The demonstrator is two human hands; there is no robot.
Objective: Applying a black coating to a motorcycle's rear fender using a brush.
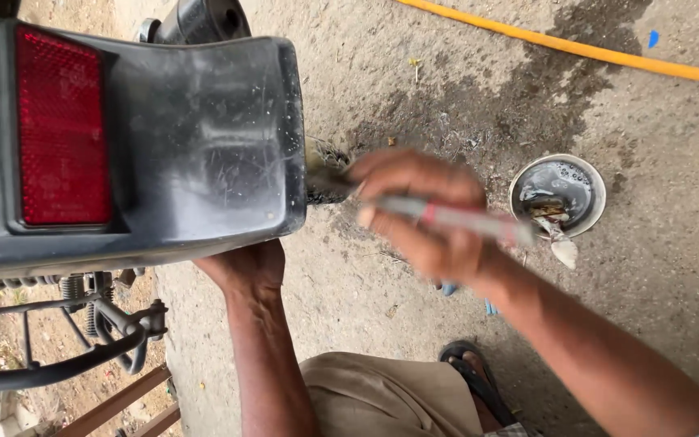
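Brush (446, 217): slim, grey-handled with a red band, motion-blurred, its dark bristle end at the lower edge of the black motorcycle rear mudguard (204, 146); held in the right hand (426, 214), fingers (390, 174) pinching the handle. Left hand (246, 271): under the mudguard's edge just below the red reflector (62, 125), fingers hidden behind it, so their state cannot be told. Surroundings: stained concrete floor (649, 307), round white bowl (558, 194) of dark liquid near the right hand, yellow hose (608, 55) well beyond, sandalled foot (479, 380) below
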